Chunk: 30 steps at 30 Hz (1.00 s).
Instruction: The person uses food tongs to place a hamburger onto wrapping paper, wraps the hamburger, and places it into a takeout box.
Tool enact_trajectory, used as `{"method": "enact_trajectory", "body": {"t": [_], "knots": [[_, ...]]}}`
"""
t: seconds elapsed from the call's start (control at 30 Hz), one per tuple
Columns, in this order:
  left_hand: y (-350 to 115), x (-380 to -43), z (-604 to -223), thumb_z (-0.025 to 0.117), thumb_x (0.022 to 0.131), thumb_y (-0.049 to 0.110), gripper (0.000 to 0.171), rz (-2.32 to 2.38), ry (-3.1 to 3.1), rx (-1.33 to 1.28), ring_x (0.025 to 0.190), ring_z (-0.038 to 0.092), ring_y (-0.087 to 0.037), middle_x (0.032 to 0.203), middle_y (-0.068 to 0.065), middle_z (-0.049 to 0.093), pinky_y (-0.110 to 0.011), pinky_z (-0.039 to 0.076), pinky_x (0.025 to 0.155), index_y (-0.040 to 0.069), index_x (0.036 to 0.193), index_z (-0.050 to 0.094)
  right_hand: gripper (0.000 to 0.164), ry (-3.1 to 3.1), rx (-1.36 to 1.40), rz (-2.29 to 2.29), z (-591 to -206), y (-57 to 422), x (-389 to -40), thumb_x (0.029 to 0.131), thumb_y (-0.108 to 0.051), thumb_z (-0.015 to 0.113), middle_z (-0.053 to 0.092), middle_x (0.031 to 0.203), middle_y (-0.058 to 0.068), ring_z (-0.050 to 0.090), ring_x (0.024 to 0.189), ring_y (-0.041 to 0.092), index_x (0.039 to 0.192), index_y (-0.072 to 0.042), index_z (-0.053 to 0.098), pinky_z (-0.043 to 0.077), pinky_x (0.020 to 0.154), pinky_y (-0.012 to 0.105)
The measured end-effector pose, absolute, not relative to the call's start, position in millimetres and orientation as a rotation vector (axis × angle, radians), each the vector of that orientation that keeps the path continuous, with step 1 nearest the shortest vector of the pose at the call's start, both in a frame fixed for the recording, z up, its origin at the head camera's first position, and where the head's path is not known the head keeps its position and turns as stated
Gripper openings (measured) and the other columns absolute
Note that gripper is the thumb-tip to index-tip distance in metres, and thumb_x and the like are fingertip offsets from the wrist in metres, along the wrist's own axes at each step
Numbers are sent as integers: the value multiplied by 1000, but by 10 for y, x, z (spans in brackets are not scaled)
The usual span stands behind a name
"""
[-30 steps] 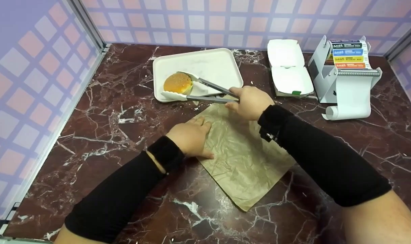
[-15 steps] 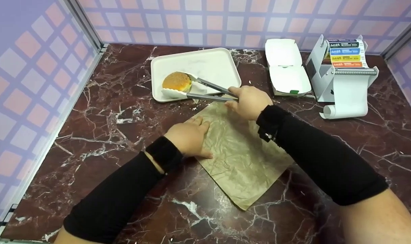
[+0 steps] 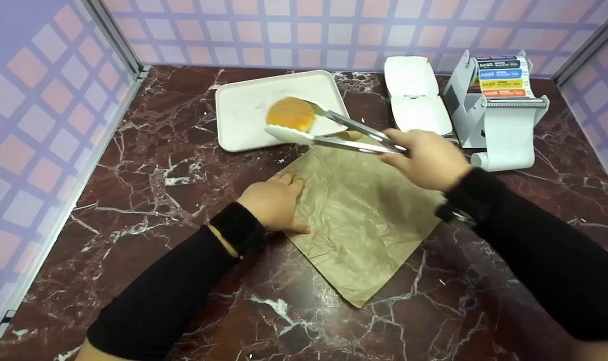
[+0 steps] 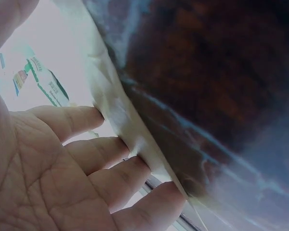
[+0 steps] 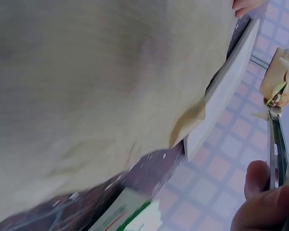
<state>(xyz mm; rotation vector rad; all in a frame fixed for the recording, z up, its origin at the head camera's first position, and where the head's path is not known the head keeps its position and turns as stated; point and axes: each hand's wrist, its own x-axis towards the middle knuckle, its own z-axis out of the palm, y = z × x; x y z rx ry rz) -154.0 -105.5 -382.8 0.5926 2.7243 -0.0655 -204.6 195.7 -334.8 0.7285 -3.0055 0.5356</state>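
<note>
My right hand (image 3: 429, 156) grips a pair of metal tongs (image 3: 356, 146) with white scalloped ends. Between those ends is a hamburger (image 3: 290, 114), its bun browned on top; the right wrist view shows green leaf and filling at the side of the burger (image 5: 278, 94). It is raised above the table there. My left hand (image 3: 274, 201) rests on the left edge of a crumpled sheet of brown wrapping paper (image 3: 354, 225), fingers extended. In the left wrist view the fingertips (image 4: 137, 166) lie along the paper's edge (image 4: 130, 130).
A white tray (image 3: 244, 115) lies at the back, behind the paper. Right of it stands an open white burger box (image 3: 419, 113). A label dispenser (image 3: 467, 113) with a hanging white roll (image 3: 509, 135) is at the back right. Patterned walls (image 3: 324, 35) enclose the marbled table (image 3: 148, 240).
The tongs have lifted the hamburger off the tray and carried it to the right, toward the paper. My right hand moved right with them. My left hand stays on the paper.
</note>
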Motion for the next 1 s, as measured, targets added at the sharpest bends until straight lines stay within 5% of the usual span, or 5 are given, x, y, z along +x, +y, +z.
{"method": "enact_trajectory", "body": {"t": [0.17,0.4,1.0], "knots": [[-1080,-1571,-3821,52,60,84,118,-65,2706,579,141,19,-29,155,-13,15,-53,45,94,13,148,21,59,-3000,687,569,-3326,2488,-1735,85,-52,57,63,119,10,59,104,28,137,-28,45,44,89,51],[-1105,-1633,-3821,55,61,82,117,-40,2710,588,142,19,-26,155,-11,17,-51,42,99,13,148,20,55,-3011,664,451,-3446,3033,-1374,84,-46,62,64,105,2,59,82,20,134,-28,49,48,75,46],[-1077,-1670,-3832,57,62,80,114,-12,2724,605,143,16,-24,155,-10,18,-49,41,101,14,148,23,61,-3045,697,299,-3622,3186,-1166,81,-52,64,58,89,-4,46,65,10,134,-24,51,41,62,31]]}}
